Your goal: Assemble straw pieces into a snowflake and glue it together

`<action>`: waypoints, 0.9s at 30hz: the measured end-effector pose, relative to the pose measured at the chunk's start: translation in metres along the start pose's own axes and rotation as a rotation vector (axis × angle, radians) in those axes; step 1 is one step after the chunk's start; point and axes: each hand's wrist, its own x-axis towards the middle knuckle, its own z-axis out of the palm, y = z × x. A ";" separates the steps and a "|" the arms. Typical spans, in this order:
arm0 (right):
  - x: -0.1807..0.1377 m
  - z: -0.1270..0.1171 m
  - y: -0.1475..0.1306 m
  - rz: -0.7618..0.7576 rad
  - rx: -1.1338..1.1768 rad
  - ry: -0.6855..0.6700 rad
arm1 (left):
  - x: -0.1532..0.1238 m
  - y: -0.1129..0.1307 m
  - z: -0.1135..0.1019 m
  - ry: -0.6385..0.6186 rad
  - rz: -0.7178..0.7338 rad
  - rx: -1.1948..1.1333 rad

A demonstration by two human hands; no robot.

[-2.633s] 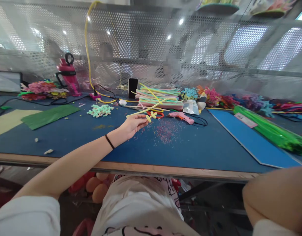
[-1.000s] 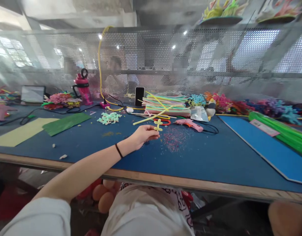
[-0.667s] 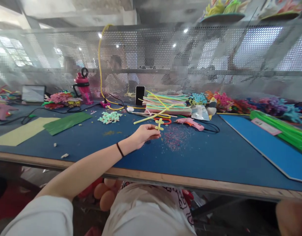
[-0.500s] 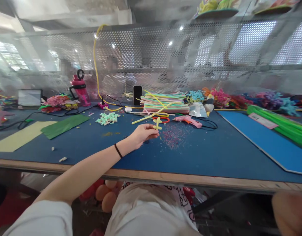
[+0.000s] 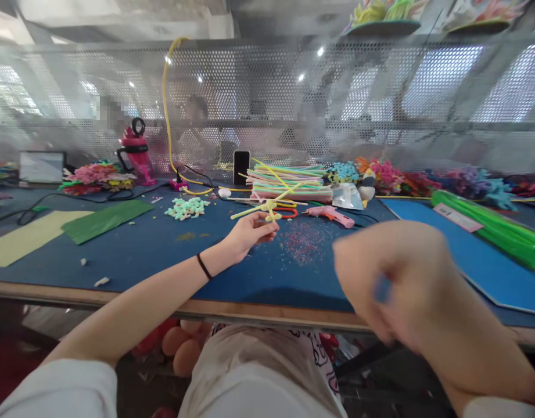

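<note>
Between thumb and fingers, my left hand pinches a small yellow pipe-cleaner flower above the blue table. Behind it lie a loose yellow pipe cleaner and a stack of pastel pipe cleaners. My right hand hangs over the front edge, smeared by motion, its fingers curled; whether it holds anything I cannot tell. A pink glue gun rests on the table beyond my hands. To the left sits a pile of mint-green pipe-cleaner pieces.
Green felt sheet and a pale yellow sheet lie at left. A pink bottle and a phone stand at the back. At right, bagged green pipe cleaners rest on a blue board. Perforated metal screen rises behind.
My right hand has come up from below the table edge at the right and moved left over it. The left hand still holds the flower, which has turned slightly.
</note>
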 end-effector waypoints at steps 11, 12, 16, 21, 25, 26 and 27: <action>0.079 0.052 0.035 0.002 0.194 0.302 | 0.001 -0.006 -0.003 0.016 0.150 0.105; 0.079 0.053 0.035 0.006 0.199 0.319 | 0.002 -0.006 -0.004 0.021 0.152 0.125; 0.078 0.052 0.034 0.022 0.226 0.364 | 0.008 -0.008 -0.011 0.031 0.252 0.246; 0.078 0.055 0.035 -0.010 0.276 0.379 | 0.012 -0.010 -0.020 0.038 0.428 0.443; 0.077 0.055 0.036 -0.021 0.368 0.299 | 0.009 -0.004 -0.019 0.063 0.528 0.519; 0.077 0.053 0.036 -0.020 0.390 0.260 | 0.009 -0.002 -0.019 0.052 0.540 0.523; 0.076 0.051 0.036 -0.021 0.407 0.215 | 0.008 0.001 -0.018 0.033 0.546 0.527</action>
